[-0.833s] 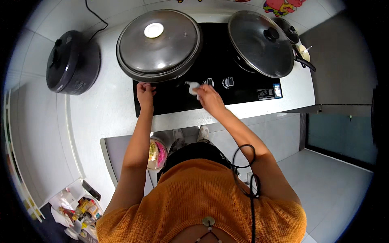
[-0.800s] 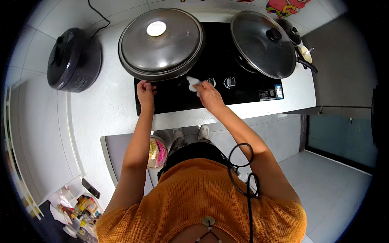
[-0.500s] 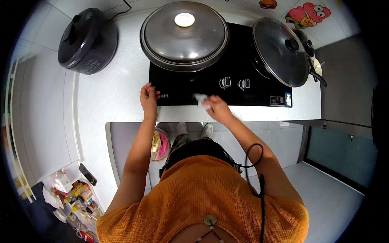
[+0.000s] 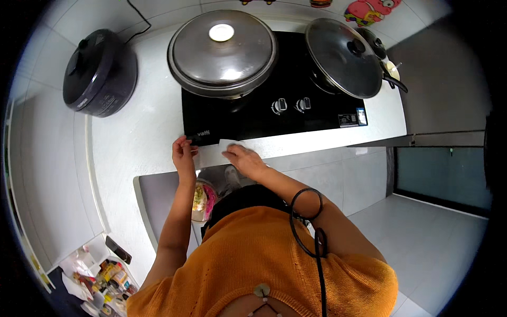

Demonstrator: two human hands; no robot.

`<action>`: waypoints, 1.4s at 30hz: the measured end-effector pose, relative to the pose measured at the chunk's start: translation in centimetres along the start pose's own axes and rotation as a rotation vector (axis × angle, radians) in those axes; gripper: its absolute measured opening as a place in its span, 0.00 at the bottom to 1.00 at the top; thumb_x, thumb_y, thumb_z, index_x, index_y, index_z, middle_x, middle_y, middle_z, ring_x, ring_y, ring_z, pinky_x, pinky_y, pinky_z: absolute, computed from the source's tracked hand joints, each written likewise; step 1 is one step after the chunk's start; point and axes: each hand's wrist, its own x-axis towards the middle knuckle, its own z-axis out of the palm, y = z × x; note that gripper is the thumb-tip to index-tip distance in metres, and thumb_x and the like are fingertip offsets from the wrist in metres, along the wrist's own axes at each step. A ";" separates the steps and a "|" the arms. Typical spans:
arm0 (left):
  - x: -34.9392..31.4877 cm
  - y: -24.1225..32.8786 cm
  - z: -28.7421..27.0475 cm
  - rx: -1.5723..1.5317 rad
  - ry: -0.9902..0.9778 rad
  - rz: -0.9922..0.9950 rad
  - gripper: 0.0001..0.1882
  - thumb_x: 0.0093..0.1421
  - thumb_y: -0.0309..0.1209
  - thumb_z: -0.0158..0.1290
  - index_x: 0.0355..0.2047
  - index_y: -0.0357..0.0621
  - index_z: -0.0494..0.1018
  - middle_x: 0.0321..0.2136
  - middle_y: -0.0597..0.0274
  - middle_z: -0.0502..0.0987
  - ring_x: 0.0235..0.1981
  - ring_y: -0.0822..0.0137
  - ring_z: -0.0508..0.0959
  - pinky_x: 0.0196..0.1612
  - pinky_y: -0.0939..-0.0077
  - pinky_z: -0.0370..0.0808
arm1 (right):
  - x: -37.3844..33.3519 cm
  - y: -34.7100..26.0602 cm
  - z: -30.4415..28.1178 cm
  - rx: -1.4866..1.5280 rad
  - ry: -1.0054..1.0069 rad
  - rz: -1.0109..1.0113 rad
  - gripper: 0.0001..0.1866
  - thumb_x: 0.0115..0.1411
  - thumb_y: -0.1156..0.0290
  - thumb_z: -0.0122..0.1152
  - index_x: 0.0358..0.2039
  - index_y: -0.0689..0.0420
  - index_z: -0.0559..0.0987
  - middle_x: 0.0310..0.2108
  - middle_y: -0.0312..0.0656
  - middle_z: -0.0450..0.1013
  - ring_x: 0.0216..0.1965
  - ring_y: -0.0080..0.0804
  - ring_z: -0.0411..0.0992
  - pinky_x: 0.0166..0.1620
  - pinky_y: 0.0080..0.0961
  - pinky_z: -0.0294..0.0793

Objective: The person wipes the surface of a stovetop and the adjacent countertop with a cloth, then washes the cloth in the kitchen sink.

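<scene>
My right hand (image 4: 244, 160) pinches a crumpled white tissue (image 4: 227, 142) and presses it against the white strip of counter along the front edge of the black glass cooktop (image 4: 237, 120). My left hand (image 4: 184, 158) rests at the cooktop's front left corner, its fingers loosely curled and apart, with nothing seen in them. A wide steel pan with a domed metal lid (image 4: 222, 58) stands on the left burner. On the right burner, a dark frying pan is covered by a tilted glass lid (image 4: 340, 61). Two control knobs (image 4: 290, 105) sit between the pans, toward the front.
An electric pressure cooker (image 4: 100, 74) stands at the back left of the white counter (image 4: 127, 142). Below the counter edge is a round container with pink and yellow contents (image 4: 203, 201). A phone (image 4: 118, 249) lies at the lower left, beside bottles and packets (image 4: 113, 280).
My right hand has brought the tissue leftward and nearer, off the black glass onto the counter's front strip. My left hand stays by the cooktop corner. The whole view has shifted somewhat.
</scene>
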 end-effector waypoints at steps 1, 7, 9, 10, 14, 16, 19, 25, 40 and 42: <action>0.1 -0.1 0.6 -0.005 -0.020 0.000 0.12 0.61 0.31 0.45 0.45 0.43 0.66 0.35 0.61 0.72 0.28 0.72 0.74 0.31 0.79 0.72 | -0.5 0.5 0.0 0.024 0.045 -0.008 0.16 0.52 0.76 0.53 0.43 0.56 0.75 0.45 0.41 0.67 0.44 0.38 0.68 0.47 0.27 0.70; -0.6 -1.0 2.5 0.039 -0.077 0.013 0.11 0.63 0.33 0.45 0.44 0.44 0.67 0.34 0.63 0.73 0.27 0.73 0.74 0.31 0.79 0.72 | -5.3 5.0 -3.0 -0.113 0.332 0.211 0.17 0.47 0.80 0.54 0.39 0.54 0.77 0.39 0.40 0.71 0.42 0.37 0.69 0.45 0.26 0.72; -1.4 -1.1 3.0 0.047 -0.082 0.025 0.11 0.63 0.33 0.45 0.43 0.44 0.67 0.33 0.63 0.73 0.27 0.73 0.73 0.30 0.79 0.71 | -7.8 7.5 -4.7 -0.167 0.403 0.278 0.14 0.48 0.81 0.53 0.36 0.54 0.79 0.40 0.38 0.71 0.43 0.34 0.68 0.45 0.25 0.71; -1.7 -1.5 3.2 0.044 -0.091 0.037 0.10 0.63 0.33 0.45 0.43 0.44 0.67 0.33 0.64 0.73 0.27 0.73 0.73 0.30 0.80 0.70 | -9.3 9.0 -5.0 -0.141 0.445 0.370 0.13 0.49 0.80 0.53 0.35 0.54 0.79 0.40 0.39 0.71 0.42 0.35 0.68 0.44 0.24 0.71; -3.2 -3.0 5.5 0.044 -0.095 0.016 0.08 0.63 0.30 0.43 0.41 0.43 0.67 0.30 0.66 0.71 0.25 0.76 0.71 0.29 0.83 0.69 | -16.1 16.3 -9.2 0.096 0.727 0.763 0.10 0.53 0.79 0.53 0.34 0.57 0.78 0.37 0.43 0.70 0.35 0.33 0.69 0.37 0.23 0.70; -4.8 -3.3 6.9 0.017 -0.103 -0.008 0.07 0.63 0.29 0.42 0.40 0.43 0.66 0.28 0.68 0.70 0.25 0.77 0.71 0.28 0.85 0.68 | -20.4 20.3 -12.1 0.062 0.833 0.814 0.10 0.52 0.81 0.53 0.34 0.58 0.78 0.36 0.43 0.70 0.31 0.33 0.70 0.34 0.24 0.71; -6.7 -4.7 8.1 -0.031 -0.082 -0.002 0.07 0.63 0.29 0.41 0.40 0.43 0.67 0.28 0.68 0.69 0.25 0.77 0.71 0.28 0.85 0.68 | -21.9 21.5 -15.8 -0.348 0.643 0.752 0.11 0.51 0.83 0.51 0.34 0.59 0.78 0.35 0.46 0.71 0.35 0.40 0.71 0.38 0.28 0.72; -11.2 -4.2 9.7 0.036 0.084 -0.031 0.09 0.63 0.33 0.43 0.40 0.43 0.67 0.30 0.67 0.71 0.27 0.75 0.72 0.31 0.80 0.69 | -10.7 13.2 -13.7 0.166 0.422 0.203 0.13 0.50 0.85 0.50 0.34 0.57 0.79 0.36 0.45 0.71 0.39 0.40 0.70 0.41 0.27 0.70; -25.0 -4.8 1.2 -0.059 0.621 -0.027 0.07 0.63 0.30 0.42 0.38 0.43 0.69 0.27 0.69 0.71 0.24 0.78 0.71 0.27 0.85 0.68 | -0.8 7.5 0.5 0.251 -0.154 -0.336 0.10 0.44 0.81 0.55 0.29 0.57 0.78 0.35 0.44 0.69 0.41 0.40 0.68 0.45 0.29 0.68; -26.3 -5.2 -0.3 -0.113 0.667 -0.019 0.08 0.63 0.30 0.42 0.38 0.43 0.69 0.27 0.69 0.72 0.24 0.78 0.71 0.27 0.85 0.68 | -2.4 5.3 0.1 0.290 -0.178 -0.304 0.08 0.45 0.81 0.53 0.25 0.56 0.78 0.32 0.44 0.70 0.38 0.41 0.69 0.41 0.31 0.70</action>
